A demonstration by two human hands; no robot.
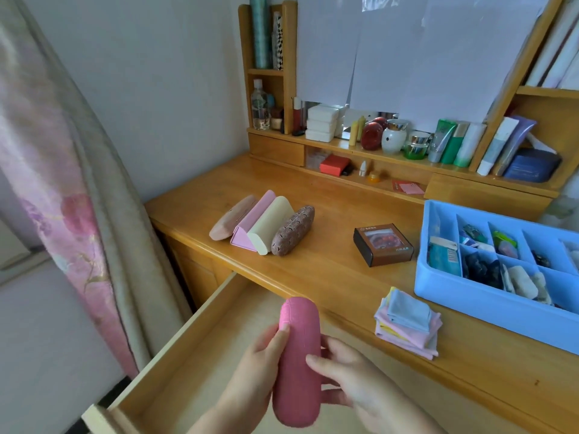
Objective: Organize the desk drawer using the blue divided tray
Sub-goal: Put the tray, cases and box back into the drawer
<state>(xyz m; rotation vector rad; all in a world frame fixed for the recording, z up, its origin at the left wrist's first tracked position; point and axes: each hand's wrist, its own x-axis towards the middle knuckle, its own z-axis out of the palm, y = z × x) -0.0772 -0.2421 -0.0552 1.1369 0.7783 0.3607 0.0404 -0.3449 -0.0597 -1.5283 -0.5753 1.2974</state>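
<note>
Both hands, left (261,355) and right (351,374), are gripping a pink oblong case (297,361) above the open drawer (200,349); blue tray (470,302) sitting far right on the bench (338,277).

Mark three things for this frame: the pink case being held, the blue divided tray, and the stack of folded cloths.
pink case (297,364), head view, middle of its body between the hands.
blue divided tray (488,311), head view, bare near outer wall.
stack of folded cloths (407,311), head view, top blue cloth.

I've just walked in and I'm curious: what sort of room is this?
Most likely a bedroom or dressing corner at home. A wooden desk has an open drawer, cosmetic tubes and jars stand on its shelf, and a floral curtain hangs at the left.
</note>
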